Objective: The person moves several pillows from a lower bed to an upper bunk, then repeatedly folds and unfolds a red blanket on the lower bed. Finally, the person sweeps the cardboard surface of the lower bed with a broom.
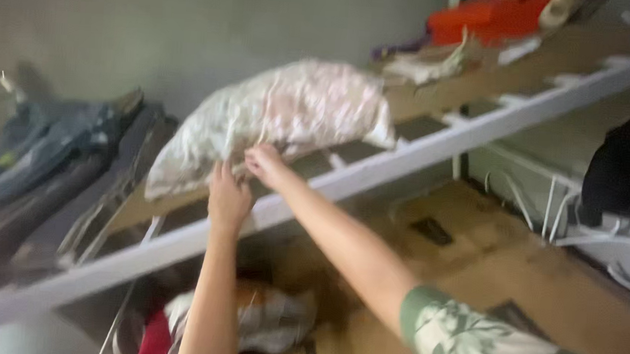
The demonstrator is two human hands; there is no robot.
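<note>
We hold both arms up high and reach forward. Our left hand [227, 199] is raised with its back to us and its fingers pointing up. Our left arm is bare and goes straight up from the bottom of the view. Our right hand [266, 164] is a little higher, just beside the left one. Its fingers look curled, maybe pinching, but the view is too blurry to be sure. Our right arm comes in from the lower right and has a short green flowery sleeve.
</note>
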